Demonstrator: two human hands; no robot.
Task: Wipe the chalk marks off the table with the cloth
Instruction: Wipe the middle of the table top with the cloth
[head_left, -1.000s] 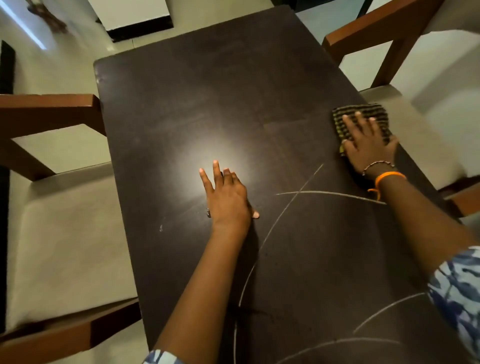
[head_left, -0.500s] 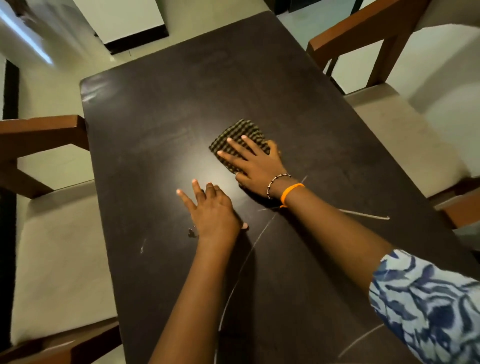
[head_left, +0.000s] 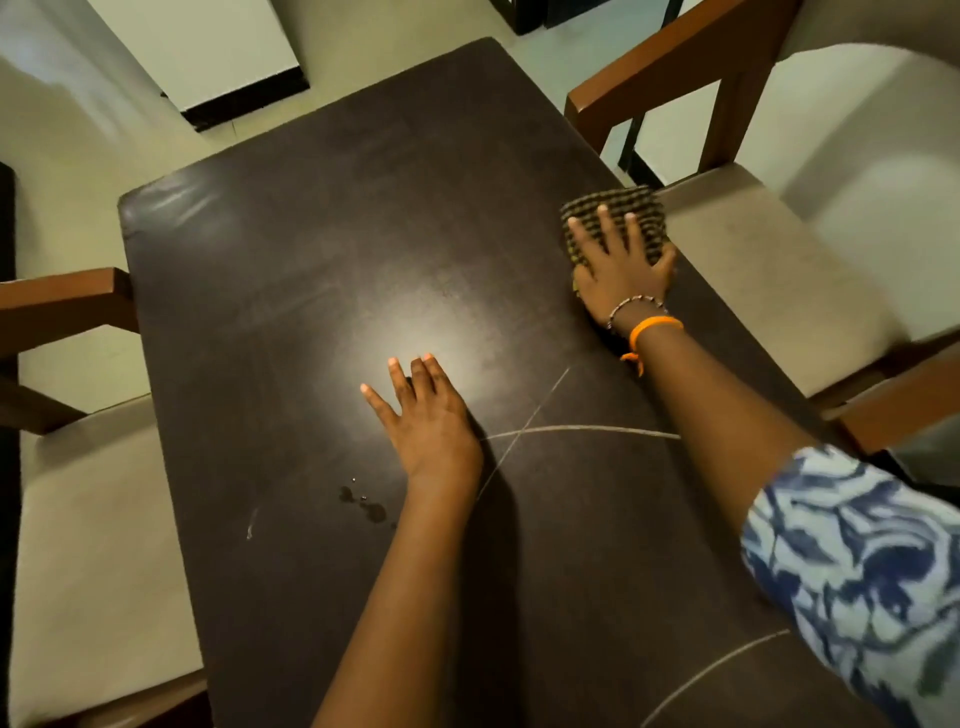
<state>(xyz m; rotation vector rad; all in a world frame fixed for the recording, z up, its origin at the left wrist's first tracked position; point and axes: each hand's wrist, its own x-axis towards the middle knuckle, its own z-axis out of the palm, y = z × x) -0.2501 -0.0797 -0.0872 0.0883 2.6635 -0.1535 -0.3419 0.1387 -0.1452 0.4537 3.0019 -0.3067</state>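
Cloth (head_left: 613, 221) — back at right edge

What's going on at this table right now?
A person is wiping a dark table. The right hand presses a checked cloth flat near the table's right edge. The left hand rests open on the tabletop. Crossing chalk lines remain beside the left hand, another chalk line lies near the front, and a few droplets sit left of the forearm.
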